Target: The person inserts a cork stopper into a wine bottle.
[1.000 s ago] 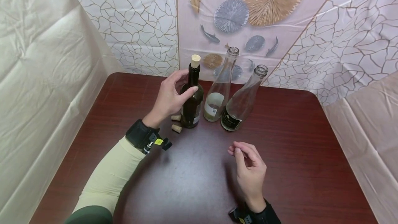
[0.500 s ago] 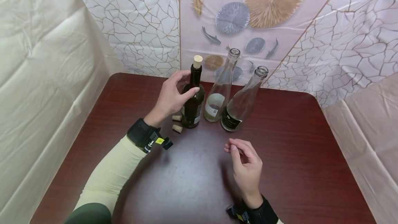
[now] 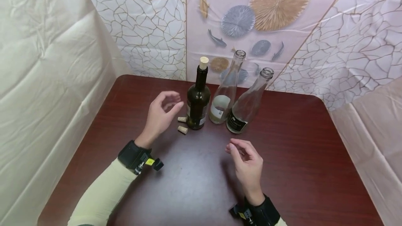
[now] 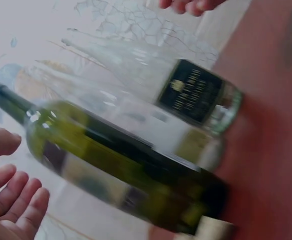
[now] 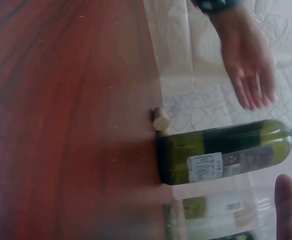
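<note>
A dark green wine bottle [image 3: 198, 100] stands upright on the table, with a pale cork [image 3: 203, 62] in its mouth. My left hand [image 3: 163, 114] is just left of it, fingers loosely curved and apart from the glass; the left wrist view shows a gap between the fingertips [image 4: 38, 200] and the bottle. Two loose corks lie by the bottle's base, the nearer cork [image 3: 183, 129] and a second cork [image 3: 181, 119] partly behind it. Over the table in front of the bottles, my right hand [image 3: 248, 166] holds nothing visible, its fingers loosely bent with thumb near the index finger.
Right of the green bottle stand two clear bottles without corks: one with a pale label [image 3: 220, 108] and one with a black label [image 3: 236, 122]. A patterned cloth [image 3: 150, 27] hangs behind the brown table [image 3: 298, 142]. Pale cloth [image 3: 47, 79] covers the left side.
My left hand has let go of the green bottle and drawn back to the left and nearer. The bottle stays standing. My right hand has barely shifted.
</note>
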Tool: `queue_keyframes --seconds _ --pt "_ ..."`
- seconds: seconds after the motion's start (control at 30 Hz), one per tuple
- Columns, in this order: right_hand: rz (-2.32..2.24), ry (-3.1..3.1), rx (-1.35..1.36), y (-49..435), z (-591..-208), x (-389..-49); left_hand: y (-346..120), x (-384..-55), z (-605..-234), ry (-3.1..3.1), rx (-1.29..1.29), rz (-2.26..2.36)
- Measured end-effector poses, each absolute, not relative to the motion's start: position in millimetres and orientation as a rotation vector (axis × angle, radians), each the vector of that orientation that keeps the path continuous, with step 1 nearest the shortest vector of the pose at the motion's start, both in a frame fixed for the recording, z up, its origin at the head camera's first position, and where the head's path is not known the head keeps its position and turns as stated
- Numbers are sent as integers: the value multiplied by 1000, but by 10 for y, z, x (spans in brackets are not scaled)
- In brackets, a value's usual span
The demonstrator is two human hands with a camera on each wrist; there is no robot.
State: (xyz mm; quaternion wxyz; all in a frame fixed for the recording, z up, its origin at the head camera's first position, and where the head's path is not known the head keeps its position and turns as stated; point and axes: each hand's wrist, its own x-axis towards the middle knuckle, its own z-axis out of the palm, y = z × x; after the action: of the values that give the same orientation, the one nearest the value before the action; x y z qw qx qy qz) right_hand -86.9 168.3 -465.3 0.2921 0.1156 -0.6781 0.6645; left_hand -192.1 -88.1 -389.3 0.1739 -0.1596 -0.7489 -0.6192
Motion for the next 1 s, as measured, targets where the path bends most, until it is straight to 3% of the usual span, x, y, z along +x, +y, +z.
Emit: queue_keyframes --seconds 0.37,1.0 --pt "1894 -1871 50 1707 -4845 -855 -1109 -1498 -4434 -2252 -137 -1828" --pt "1905 -1880 136 1621 -4865 -976 -1205 -1488 -4699 -2226 -68 -1940"
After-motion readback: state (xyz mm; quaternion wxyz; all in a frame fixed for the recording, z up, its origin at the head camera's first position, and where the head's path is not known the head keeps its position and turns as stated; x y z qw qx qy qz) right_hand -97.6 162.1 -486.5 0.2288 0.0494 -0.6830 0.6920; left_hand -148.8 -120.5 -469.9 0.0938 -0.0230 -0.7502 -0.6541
